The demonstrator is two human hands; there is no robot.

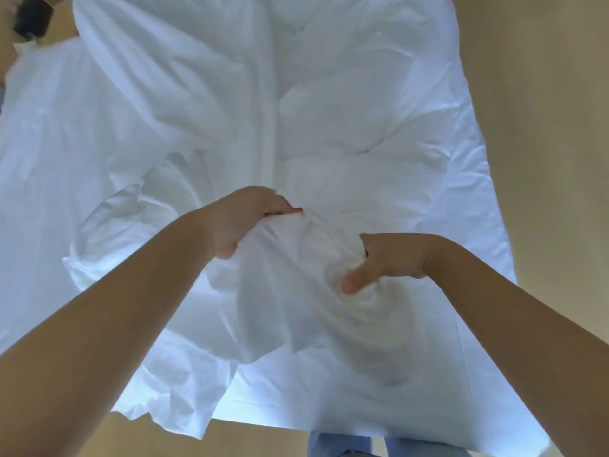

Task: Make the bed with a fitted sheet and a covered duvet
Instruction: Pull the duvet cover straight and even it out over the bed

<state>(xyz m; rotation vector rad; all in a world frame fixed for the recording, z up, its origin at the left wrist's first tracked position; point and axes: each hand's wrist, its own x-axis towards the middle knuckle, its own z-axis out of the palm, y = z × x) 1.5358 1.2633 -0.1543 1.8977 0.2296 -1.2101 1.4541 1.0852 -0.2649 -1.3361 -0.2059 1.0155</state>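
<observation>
Both bare hands hold one gathered bunch of thin white cloth point(283, 285) above the foot end of the bed point(487, 420). The left grip point(244, 222) is closed on the upper edge of the bunch: its fingers curl over the top of the folds and its thumb presses in from below. The right grip point(385, 262) is closed on the same bunch from the opposite side, with its fingers buried in the cloth and its thumb stretched out along the folds, pointing back toward the left grip. The two grips are near each other, with only the bunched cloth between them.

From the grips the cloth fans down toward the person in tight pleats. It spreads out to the left of the left grip as a loose, crumpled layer that spills over the foot edge of the bed. Whether it is a duvet cover or a loose sheet cannot be told.

Beyond both grips, farther up the bed, lies the puffy quilted duvet point(346, 103), with a long straight fold running away from just past the left grip. Below and outward from the right grip, a smooth, flat white sheet point(461, 351) covers the mattress.

Beige floor point(543, 127) shows on the far side of the right grip and under both forearms. The person's blue-trousered legs point(342, 445) stand just below the bed's foot edge. A blurred dark object point(31, 18) sits far beyond the left grip.
</observation>
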